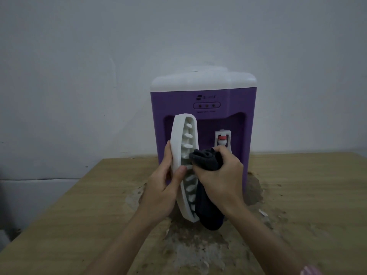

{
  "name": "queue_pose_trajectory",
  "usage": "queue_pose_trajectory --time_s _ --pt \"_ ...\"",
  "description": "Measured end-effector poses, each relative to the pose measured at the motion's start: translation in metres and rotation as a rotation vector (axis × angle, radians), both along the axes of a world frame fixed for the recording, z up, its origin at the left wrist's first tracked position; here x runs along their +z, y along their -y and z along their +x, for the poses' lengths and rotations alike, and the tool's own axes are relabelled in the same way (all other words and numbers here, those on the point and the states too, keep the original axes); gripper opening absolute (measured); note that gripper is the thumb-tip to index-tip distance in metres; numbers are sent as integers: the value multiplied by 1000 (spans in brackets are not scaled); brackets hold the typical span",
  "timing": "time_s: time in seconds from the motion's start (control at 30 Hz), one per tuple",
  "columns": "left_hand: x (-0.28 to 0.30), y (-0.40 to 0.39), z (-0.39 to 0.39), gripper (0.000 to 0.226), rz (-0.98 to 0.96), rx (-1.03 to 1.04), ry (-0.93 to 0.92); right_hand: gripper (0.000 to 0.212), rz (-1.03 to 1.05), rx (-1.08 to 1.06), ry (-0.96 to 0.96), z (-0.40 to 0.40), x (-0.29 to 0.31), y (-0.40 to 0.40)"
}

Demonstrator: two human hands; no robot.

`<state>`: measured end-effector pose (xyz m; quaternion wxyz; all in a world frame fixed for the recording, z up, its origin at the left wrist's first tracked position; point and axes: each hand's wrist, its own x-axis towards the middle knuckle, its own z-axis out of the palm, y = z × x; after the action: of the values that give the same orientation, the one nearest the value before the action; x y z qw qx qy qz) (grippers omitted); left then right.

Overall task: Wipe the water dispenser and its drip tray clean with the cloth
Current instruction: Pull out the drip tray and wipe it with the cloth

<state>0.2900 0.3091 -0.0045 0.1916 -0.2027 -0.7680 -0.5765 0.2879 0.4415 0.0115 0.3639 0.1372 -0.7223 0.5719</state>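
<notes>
In front of the purple water dispenser [202, 100], the left hand [160, 187] grips the upended white drip tray [176, 147] while the right hand [220, 175] clenches a dark grey cloth [206, 158] against its grille.

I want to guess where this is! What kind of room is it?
Probably a plain room in a home or small office, hard to say which. A purple water dispenser stands on a worn wooden table against a bare wall.

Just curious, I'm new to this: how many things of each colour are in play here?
Purple and white: 1, the water dispenser
White: 1, the drip tray, in the left hand
Dark grey: 1, the cloth, in the right hand
Total: 3
</notes>
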Motion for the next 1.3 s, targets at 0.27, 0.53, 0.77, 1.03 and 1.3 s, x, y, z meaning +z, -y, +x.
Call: queue_pose_trajectory --time_s 0.27,0.53,0.77,1.03,1.3 --pt "1 9 -5 68 -2 8 -7 8 163 138 184 7 6 -5" --pt "1 5 1 73 -8 27 -50 4 77 57 108 12 14 -4" --pt "8 11 0 71 192 27 -2 7 260 117 280 14 -6 -11" --pt "12 5 3 68 80 -69 -2 16 -74 16 7 14 13 2" --pt "18 13 0 69 231 -43 10 14 145 115 2 10 -3 0"
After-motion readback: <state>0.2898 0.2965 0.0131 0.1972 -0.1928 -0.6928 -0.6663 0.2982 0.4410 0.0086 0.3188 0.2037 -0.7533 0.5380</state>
